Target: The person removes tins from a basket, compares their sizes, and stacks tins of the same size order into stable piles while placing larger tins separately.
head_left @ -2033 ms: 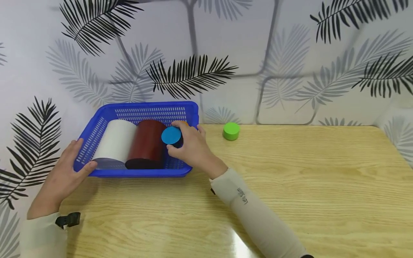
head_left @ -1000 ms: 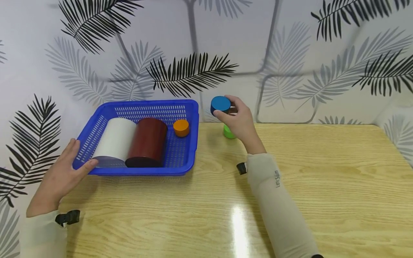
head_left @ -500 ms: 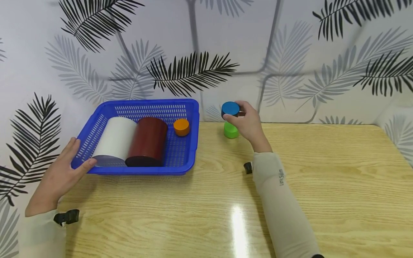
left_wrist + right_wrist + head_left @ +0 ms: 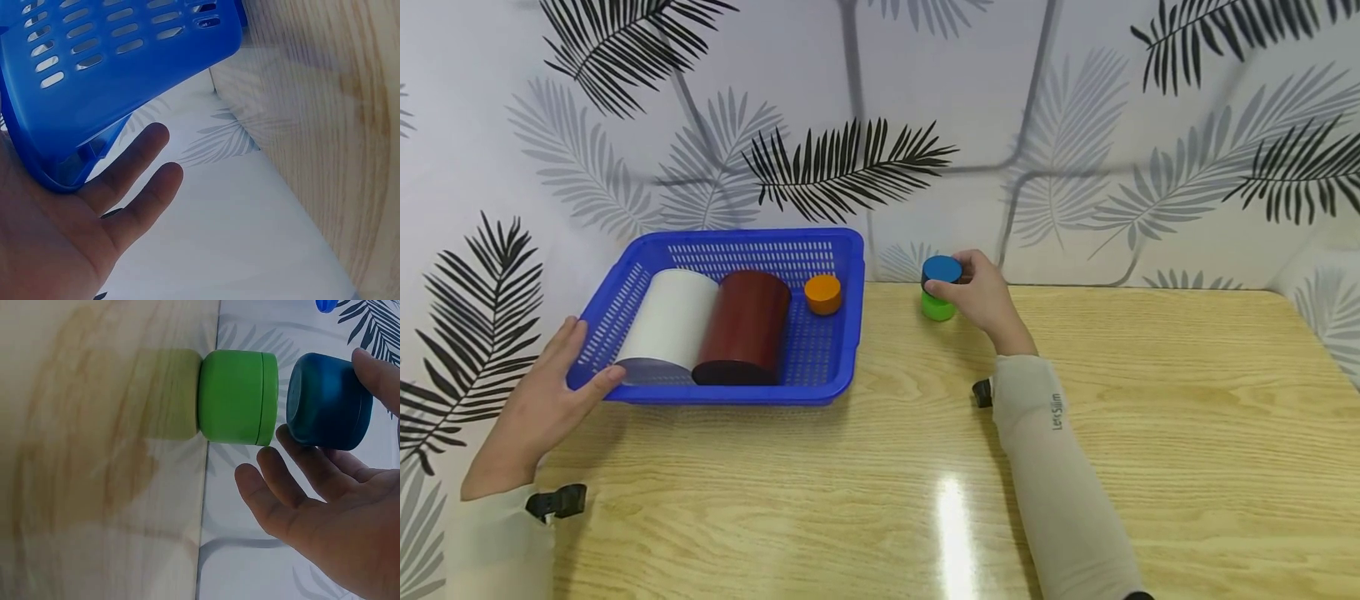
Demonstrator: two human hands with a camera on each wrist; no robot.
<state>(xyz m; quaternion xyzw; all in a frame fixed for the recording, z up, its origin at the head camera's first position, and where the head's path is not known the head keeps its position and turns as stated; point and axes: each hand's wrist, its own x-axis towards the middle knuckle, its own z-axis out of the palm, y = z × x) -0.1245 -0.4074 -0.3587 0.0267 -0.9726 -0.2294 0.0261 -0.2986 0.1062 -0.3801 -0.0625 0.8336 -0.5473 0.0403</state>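
My right hand (image 4: 988, 302) pinches a small round blue jar (image 4: 942, 268) between thumb and fingers. Right above a matching green jar (image 4: 937, 308), it hangs with a narrow gap between the two in the right wrist view, where the blue jar (image 4: 328, 401) is slightly tilted and the green jar (image 4: 234, 397) stands on the table. My left hand (image 4: 542, 408) rests against the left corner of a blue plastic basket (image 4: 722, 397). Its fingers are fairly straight in the left wrist view, two of them clear of the basket wall (image 4: 119, 69).
Inside the basket lie a white cylinder (image 4: 670, 321) and a dark red cylinder (image 4: 745, 325) side by side. An orange jar (image 4: 823, 295) sits at the basket's right end. The wooden table (image 4: 1150, 417) backs onto a leaf-patterned wall covering (image 4: 925, 100).
My right hand has lifted the blue jar out of the basket, carried it right, and lowered it over the green jar. My left hand has stayed at the basket's corner.
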